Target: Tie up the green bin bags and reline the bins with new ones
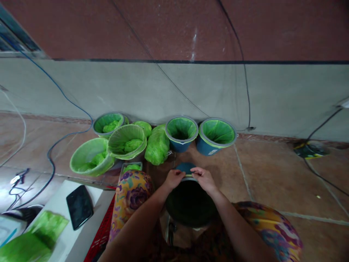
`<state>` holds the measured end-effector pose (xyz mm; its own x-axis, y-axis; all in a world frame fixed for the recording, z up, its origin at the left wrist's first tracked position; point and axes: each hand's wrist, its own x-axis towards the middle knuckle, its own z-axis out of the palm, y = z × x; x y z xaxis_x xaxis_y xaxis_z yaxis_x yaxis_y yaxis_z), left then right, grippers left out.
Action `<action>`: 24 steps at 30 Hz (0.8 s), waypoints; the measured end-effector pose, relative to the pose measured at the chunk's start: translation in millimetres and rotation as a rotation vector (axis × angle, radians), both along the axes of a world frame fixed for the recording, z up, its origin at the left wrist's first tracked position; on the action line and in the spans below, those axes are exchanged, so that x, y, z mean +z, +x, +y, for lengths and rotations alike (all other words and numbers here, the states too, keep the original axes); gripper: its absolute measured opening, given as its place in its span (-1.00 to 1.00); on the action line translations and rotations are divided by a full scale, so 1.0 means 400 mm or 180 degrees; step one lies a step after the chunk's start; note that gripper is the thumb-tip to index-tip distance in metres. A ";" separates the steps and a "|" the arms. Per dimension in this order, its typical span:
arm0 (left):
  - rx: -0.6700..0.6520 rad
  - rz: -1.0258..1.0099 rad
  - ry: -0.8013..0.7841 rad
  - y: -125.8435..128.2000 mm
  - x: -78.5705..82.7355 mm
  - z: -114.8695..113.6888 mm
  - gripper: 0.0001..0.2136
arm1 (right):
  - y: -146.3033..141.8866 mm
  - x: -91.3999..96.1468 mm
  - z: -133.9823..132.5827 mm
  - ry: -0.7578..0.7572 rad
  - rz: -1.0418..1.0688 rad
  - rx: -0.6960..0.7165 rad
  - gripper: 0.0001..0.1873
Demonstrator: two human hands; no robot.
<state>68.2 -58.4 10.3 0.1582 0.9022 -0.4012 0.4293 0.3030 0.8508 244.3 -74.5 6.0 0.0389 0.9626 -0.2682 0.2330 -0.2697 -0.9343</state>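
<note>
A blue trash bin (186, 167) stands between my knees, its dark, round mouth facing up at me. A thin pale green edge of a trash bag (188, 175) shows along the bin's far rim. My left hand (174, 179) pinches that edge at the left, fingers closed. Close beside it, my right hand (204, 179) is closed on the same edge, thumb and fingertips at the rim. The inside of the bin is too dark to make out clearly.
Two blue bins (217, 137) with green liners stand by the wall. Left of them are a stuffed green bag (157, 145) and several lined bins (127, 142). A phone (80, 207) and green bags (29, 240) lie on a white surface at lower left. Cables cross wall and floor.
</note>
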 end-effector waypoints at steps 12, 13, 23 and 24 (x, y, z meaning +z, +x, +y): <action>0.0912 -0.0508 -0.0356 -0.052 -0.048 0.012 -0.67 | 0.095 -0.052 -0.019 -0.0171 0.0362 -0.1441 -0.66; 0.0941 -0.0573 -0.0334 -0.049 -0.046 0.016 -0.66 | 0.095 -0.053 -0.021 -0.0169 0.0420 -0.1472 -0.66; -0.0080 -0.0107 0.0300 -0.039 -0.004 0.020 -0.70 | 0.015 0.003 -0.030 -0.0187 0.0208 -0.0427 -0.64; -0.0176 -0.0057 0.0319 -0.036 0.000 0.017 -0.71 | 0.008 0.005 -0.030 -0.0184 0.0143 -0.0322 -0.65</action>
<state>54.0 -51.6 10.3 0.2151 0.9274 -0.3059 0.4276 0.1922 0.8833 247.6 -86.4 8.0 0.1217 0.9372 -0.3268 0.1602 -0.3434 -0.9254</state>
